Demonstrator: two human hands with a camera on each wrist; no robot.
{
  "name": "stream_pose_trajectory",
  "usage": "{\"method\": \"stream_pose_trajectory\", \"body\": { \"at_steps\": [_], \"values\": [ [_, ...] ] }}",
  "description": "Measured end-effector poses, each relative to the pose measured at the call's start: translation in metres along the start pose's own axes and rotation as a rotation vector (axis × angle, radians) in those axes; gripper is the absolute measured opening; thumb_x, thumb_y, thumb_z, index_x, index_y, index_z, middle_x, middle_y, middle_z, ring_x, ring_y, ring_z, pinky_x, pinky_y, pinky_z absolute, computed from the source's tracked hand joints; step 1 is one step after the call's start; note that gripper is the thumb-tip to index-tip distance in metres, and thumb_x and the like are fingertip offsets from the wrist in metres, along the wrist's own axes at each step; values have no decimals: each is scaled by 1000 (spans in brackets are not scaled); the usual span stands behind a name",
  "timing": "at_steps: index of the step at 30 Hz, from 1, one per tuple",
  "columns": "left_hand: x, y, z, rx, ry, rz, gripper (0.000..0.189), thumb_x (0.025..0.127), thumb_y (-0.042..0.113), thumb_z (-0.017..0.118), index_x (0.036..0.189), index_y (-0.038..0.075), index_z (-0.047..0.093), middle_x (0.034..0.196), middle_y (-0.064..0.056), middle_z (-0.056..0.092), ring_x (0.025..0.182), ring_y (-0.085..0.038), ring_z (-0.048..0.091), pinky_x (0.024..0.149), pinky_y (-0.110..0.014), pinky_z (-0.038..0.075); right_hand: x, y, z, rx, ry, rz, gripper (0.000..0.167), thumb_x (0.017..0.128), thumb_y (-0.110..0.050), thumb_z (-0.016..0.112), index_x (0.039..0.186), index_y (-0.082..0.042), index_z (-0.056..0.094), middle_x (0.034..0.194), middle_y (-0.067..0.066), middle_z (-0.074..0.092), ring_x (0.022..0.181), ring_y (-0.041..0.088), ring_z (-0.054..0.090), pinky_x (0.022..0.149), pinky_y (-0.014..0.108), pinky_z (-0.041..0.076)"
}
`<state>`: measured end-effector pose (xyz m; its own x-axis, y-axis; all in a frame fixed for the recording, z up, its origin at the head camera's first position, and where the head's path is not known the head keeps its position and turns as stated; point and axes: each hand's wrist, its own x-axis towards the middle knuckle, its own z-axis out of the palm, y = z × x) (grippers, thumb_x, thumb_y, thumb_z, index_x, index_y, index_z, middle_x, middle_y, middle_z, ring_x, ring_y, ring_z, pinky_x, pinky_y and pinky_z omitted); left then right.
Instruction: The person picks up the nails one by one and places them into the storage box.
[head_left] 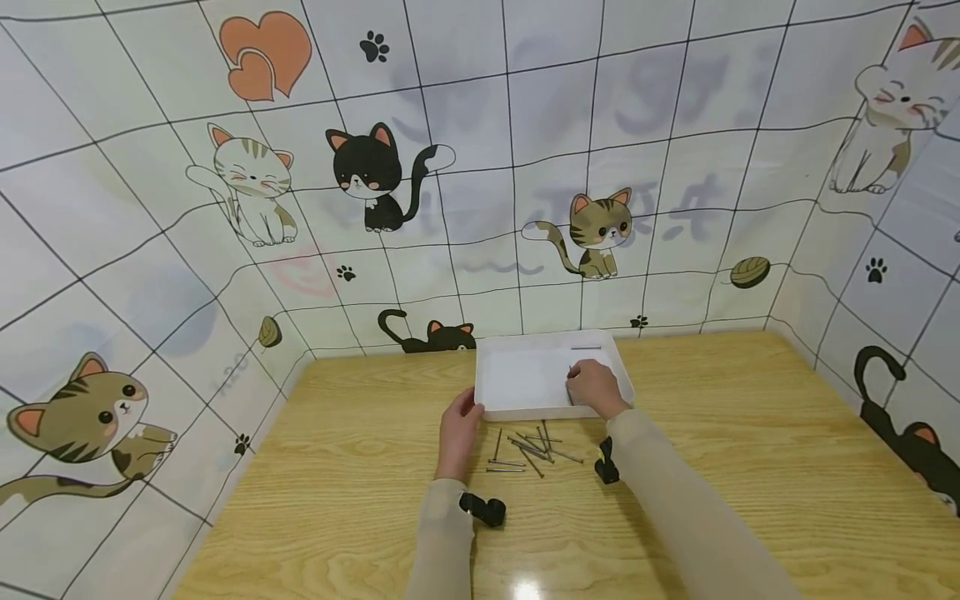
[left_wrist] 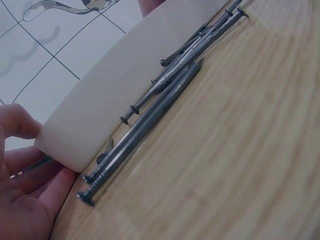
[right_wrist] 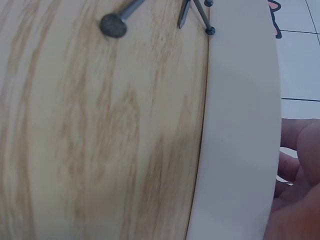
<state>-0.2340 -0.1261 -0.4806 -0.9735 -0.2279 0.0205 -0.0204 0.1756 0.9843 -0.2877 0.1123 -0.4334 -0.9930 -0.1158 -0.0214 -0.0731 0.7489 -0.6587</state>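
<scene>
A shallow white tray lies at the back of the wooden table. My left hand holds its front left corner, the thumb on the rim and the fingers against the side. Over the tray's right part, my right hand pinches a nail, mostly covered by the fingers. Another nail lies inside the tray along the back wall. Several loose steel nails are heaped on the table just in front of the tray; in the left wrist view nails lie close along its outer wall.
The wooden tabletop runs back to a cloth wall printed with cats and grid lines, with similar cloth at both sides. A black wrist camera is on the left sleeve, another black camera on the right.
</scene>
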Motion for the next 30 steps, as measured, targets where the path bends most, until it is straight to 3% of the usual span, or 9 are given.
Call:
{"method": "stream_pose_trajectory", "body": {
  "at_steps": [13,24,30],
  "values": [
    [0,-1,-1,17,0,25,41,87,18,53,127,10,51,122,-6,53,110,-19,49,92,-38,37,-9,-10,-6,83,52,-43,26,90,-18,50,108,-3,61,100,10,60,83,24,55,67,38,44],
    [0,-2,-1,20,7,22,40,87,20,53,126,11,52,121,-4,54,109,-17,49,92,-37,37,-32,-19,-5,138,93,-86,25,89,-22,51,105,-6,63,92,5,61,79,20,54,65,35,42],
    [0,0,0,17,10,21,40,86,18,53,126,10,52,120,-6,55,107,-18,50,91,-37,38,-47,-20,-1,172,86,-122,23,90,-23,51,104,-10,63,94,3,60,85,20,55,67,36,44]
  ]
}}
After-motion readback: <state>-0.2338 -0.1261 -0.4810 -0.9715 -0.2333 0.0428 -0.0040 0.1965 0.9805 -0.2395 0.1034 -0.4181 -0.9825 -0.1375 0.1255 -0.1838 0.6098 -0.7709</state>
